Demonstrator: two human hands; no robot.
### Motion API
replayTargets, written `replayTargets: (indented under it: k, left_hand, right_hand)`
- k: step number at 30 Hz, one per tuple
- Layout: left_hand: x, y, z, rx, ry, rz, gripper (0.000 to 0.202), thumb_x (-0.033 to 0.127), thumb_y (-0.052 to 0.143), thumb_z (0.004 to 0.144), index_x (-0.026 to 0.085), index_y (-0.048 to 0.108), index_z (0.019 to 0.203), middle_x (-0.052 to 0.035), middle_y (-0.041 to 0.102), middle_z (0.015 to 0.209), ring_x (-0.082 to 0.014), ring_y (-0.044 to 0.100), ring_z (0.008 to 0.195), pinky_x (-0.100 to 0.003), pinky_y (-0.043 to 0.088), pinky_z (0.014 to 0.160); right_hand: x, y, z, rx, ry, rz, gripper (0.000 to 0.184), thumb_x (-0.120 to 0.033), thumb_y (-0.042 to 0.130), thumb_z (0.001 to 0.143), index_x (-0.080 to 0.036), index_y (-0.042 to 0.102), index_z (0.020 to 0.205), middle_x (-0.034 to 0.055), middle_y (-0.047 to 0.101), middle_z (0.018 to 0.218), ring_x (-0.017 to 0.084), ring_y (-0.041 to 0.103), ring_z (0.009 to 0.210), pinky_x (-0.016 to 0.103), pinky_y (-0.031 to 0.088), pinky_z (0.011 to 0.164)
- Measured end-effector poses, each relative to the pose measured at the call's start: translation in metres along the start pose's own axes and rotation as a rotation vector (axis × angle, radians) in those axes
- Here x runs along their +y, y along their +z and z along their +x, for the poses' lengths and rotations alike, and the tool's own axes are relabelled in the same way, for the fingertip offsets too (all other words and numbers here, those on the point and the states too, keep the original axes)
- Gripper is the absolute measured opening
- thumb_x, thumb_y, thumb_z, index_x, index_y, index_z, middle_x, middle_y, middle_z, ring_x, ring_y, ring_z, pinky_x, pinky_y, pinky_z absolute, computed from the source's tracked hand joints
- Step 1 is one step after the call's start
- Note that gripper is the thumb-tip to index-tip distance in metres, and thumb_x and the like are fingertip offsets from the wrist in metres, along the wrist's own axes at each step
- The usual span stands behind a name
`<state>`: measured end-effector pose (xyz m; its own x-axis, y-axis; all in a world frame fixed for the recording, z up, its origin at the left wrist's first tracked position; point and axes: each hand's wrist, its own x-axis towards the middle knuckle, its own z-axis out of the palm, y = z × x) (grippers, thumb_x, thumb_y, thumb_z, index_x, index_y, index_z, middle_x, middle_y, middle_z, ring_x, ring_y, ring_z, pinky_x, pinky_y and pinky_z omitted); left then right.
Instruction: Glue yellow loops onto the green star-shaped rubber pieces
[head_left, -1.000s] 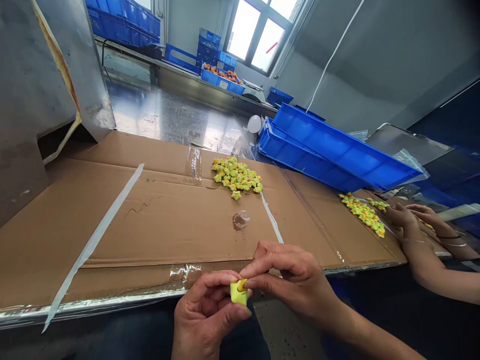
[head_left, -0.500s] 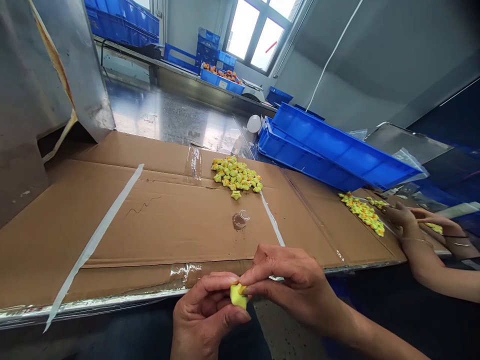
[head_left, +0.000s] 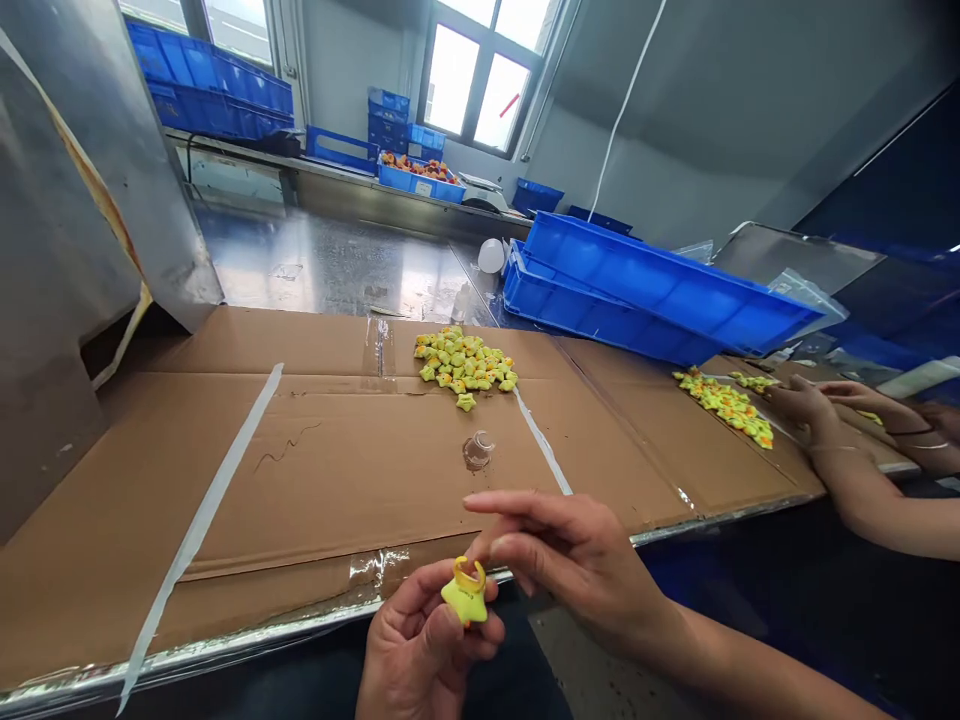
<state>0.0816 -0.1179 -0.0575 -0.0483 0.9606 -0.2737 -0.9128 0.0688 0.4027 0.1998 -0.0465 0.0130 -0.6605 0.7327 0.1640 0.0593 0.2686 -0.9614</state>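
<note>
A small yellow star-shaped toy ring (head_left: 465,604), its orange-yellow open band turned upward, is pinched between the thumb and fingers of my left hand (head_left: 420,640). Dark marks too small to read show on the star's flat face. Just above and right of it is my right hand (head_left: 570,560), index finger stretched out and thumb apart from it. Its lower fingers curl close behind the band; whether they touch it is hidden. Farther up on the cardboard lies a pile of similar yellow stars (head_left: 465,362), one star (head_left: 466,402) at its near edge.
A small clear cup (head_left: 478,450) stands on the cardboard (head_left: 360,450). Blue crates (head_left: 645,285) are at the back right. A metal housing (head_left: 97,180) rises at left. To the right, another person's hands (head_left: 817,410) work beside a second yellow pile (head_left: 724,405).
The star has turned so its band faces up. My right hand's fingers have come away from their pinch on it and spread. The camera view has shifted slightly.
</note>
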Motion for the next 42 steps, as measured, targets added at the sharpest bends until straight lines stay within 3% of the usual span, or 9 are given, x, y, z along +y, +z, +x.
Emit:
replayTargets:
  k: [4,7,11,15,21,29,34,39,42]
  left_hand:
    - [0.003,-0.001,-0.002,-0.015,-0.075,-0.06,0.029,0.029,0.087,0.05,0.019,0.077,0.076,-0.0055,0.075,0.066,-0.0096,0.065,0.047,-0.012,0.051,0.044]
    - [0.003,-0.003,-0.004,-0.037,-0.086,-0.076,0.026,0.028,0.085,0.055,0.018,0.077,0.078,-0.0054,0.075,0.068,-0.0089,0.065,0.049,-0.012,0.053,0.048]
    - [0.003,-0.006,-0.005,-0.099,-0.129,-0.108,0.025,0.028,0.08,0.063,0.015,0.076,0.084,-0.0052,0.075,0.069,-0.0077,0.066,0.053,-0.011,0.053,0.051]
    - [0.003,-0.012,-0.005,-0.186,-0.209,-0.164,0.022,0.024,0.075,0.07,0.012,0.075,0.088,-0.0056,0.074,0.071,-0.0083,0.067,0.058,-0.01,0.054,0.055]
    - [-0.001,-0.026,-0.004,-0.292,-0.241,-0.224,0.017,0.022,0.066,0.081,0.012,0.073,0.093,-0.0058,0.075,0.079,-0.0085,0.069,0.064,-0.012,0.054,0.059]
    - [0.0,-0.025,0.0,-0.369,-0.207,-0.288,0.016,0.02,0.06,0.085,0.013,0.072,0.094,-0.0048,0.075,0.085,-0.0069,0.068,0.068,-0.01,0.054,0.064]
    - [-0.002,-0.022,-0.003,-0.303,-0.142,-0.256,0.021,0.013,0.052,0.09,0.012,0.072,0.093,-0.007,0.073,0.08,-0.0062,0.065,0.062,-0.011,0.053,0.061]
    - [-0.002,-0.014,-0.003,-0.219,-0.107,-0.187,0.01,0.019,0.068,0.079,0.013,0.074,0.075,-0.002,0.069,0.066,-0.0037,0.06,0.052,-0.008,0.049,0.051]
    - [-0.001,-0.012,-0.004,-0.157,-0.111,-0.162,0.007,0.021,0.073,0.074,0.014,0.075,0.075,-0.0012,0.07,0.063,-0.0044,0.061,0.052,-0.008,0.049,0.051]
  right_hand:
    - [0.006,0.004,-0.002,0.045,0.046,0.1,0.021,-0.023,0.053,0.095,-0.019,0.058,0.115,0.0049,0.072,0.082,0.005,0.041,0.047,0.015,0.037,0.047]
    - [0.01,0.006,-0.004,0.057,0.041,0.147,0.02,-0.023,0.055,0.094,-0.017,0.058,0.114,0.0054,0.072,0.081,0.005,0.047,0.05,0.013,0.036,0.047]
    - [0.009,0.008,-0.007,0.068,0.011,0.168,0.014,-0.017,0.054,0.094,-0.015,0.058,0.108,0.0033,0.072,0.08,0.007,0.063,0.064,0.012,0.047,0.056]
    - [0.003,0.006,-0.011,0.039,-0.092,0.013,0.016,-0.012,0.052,0.093,-0.013,0.056,0.109,0.0047,0.072,0.083,0.011,0.068,0.076,0.016,0.053,0.072]
    - [0.0,0.004,-0.011,0.023,-0.332,-0.262,0.019,-0.008,0.051,0.092,-0.011,0.057,0.109,0.0041,0.072,0.079,0.01,0.067,0.07,0.016,0.051,0.067]
    - [0.004,0.006,-0.009,0.045,-0.398,-0.329,0.02,-0.009,0.052,0.093,-0.011,0.056,0.113,0.007,0.072,0.09,0.013,0.068,0.08,0.021,0.051,0.073]
    - [0.006,0.007,-0.01,0.057,-0.485,-0.41,0.018,-0.008,0.053,0.091,-0.009,0.058,0.109,0.0091,0.07,0.087,0.014,0.066,0.079,0.022,0.05,0.072]
    - [0.005,0.009,-0.015,0.024,-0.548,-0.445,0.023,-0.004,0.049,0.092,-0.011,0.055,0.113,0.0082,0.069,0.091,0.013,0.062,0.074,0.023,0.05,0.07]
    - [0.002,0.008,-0.016,0.022,-0.587,-0.513,0.026,-0.004,0.049,0.092,-0.012,0.053,0.116,0.0087,0.068,0.096,0.014,0.059,0.071,0.023,0.05,0.067]
